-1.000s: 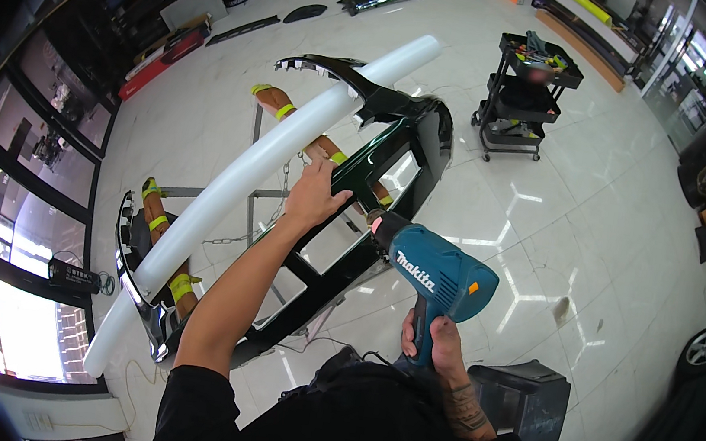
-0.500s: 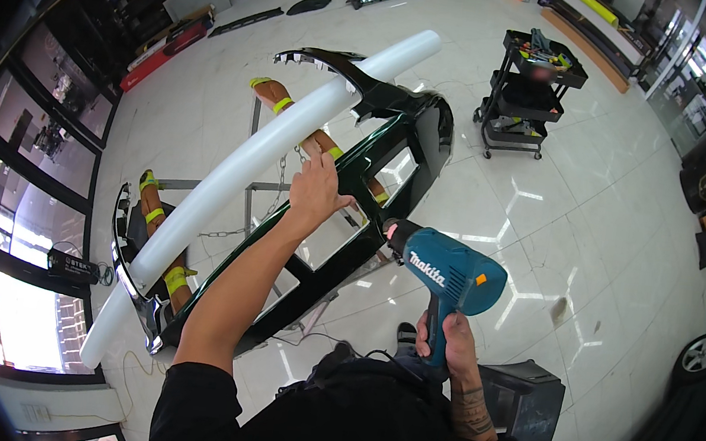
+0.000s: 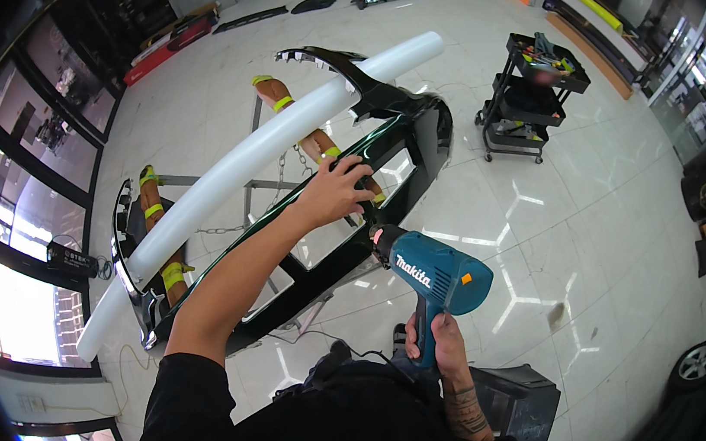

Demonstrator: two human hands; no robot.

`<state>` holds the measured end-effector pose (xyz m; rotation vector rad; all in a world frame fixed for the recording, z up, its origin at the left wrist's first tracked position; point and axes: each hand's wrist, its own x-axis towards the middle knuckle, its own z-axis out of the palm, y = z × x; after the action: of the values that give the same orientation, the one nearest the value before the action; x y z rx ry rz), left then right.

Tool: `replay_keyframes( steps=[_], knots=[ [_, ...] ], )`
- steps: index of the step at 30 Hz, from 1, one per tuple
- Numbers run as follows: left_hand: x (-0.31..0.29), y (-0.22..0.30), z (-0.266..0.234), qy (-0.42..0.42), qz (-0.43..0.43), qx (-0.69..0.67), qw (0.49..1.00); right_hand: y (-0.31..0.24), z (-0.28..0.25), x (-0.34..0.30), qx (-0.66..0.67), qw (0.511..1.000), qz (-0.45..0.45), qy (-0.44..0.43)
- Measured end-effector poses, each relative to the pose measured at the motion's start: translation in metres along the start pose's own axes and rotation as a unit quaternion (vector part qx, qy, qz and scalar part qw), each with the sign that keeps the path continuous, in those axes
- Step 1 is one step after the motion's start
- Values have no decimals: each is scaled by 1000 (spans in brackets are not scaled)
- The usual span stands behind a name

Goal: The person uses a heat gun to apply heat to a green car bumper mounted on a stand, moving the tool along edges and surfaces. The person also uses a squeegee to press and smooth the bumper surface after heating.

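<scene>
A dark green and black car bumper (image 3: 432,134) rests on a metal stand in front of me. On its upper bar lies my left hand (image 3: 332,194), open, fingers spread and slightly bent. My right hand (image 3: 445,344) is closed round the handle of a teal heat gun (image 3: 441,272). The gun's dark nozzle points left at the bumper's crosspiece, just below my left fingers; whether it touches cannot be told. A long white roll (image 3: 266,143) lies across the bumper, beyond my left hand.
Padded stand arms (image 3: 154,211) with yellow-green bands support the bumper; a chain (image 3: 221,230) hangs between them. A black tool trolley (image 3: 528,97) stands at the far right. A dark box (image 3: 523,410) sits by my right forearm. The gun's cord (image 3: 327,336) trails near my feet.
My left hand has slid right along the bumper bar, its fingers spreading more. The heat gun has shifted a little to the left in my right hand.
</scene>
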<state>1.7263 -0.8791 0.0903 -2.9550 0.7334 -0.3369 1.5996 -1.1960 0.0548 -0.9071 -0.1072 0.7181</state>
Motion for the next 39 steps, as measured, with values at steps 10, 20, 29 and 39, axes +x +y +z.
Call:
replay_keyframes(
  steps=[10,20,29,39],
  knots=[
    [25,-5,21,-105,200,68,972,6,-55,-48,51,989,-71,123],
    [53,1,17,-204,262,118,936,10,-60,-59,64,984,-95,135],
    [-8,2,-12,35,-29,-79,996,-11,-16,-26,34,998,24,-36],
    [-187,35,-69,215,-360,-151,895,-15,9,11,128,961,199,-143]
  ],
)
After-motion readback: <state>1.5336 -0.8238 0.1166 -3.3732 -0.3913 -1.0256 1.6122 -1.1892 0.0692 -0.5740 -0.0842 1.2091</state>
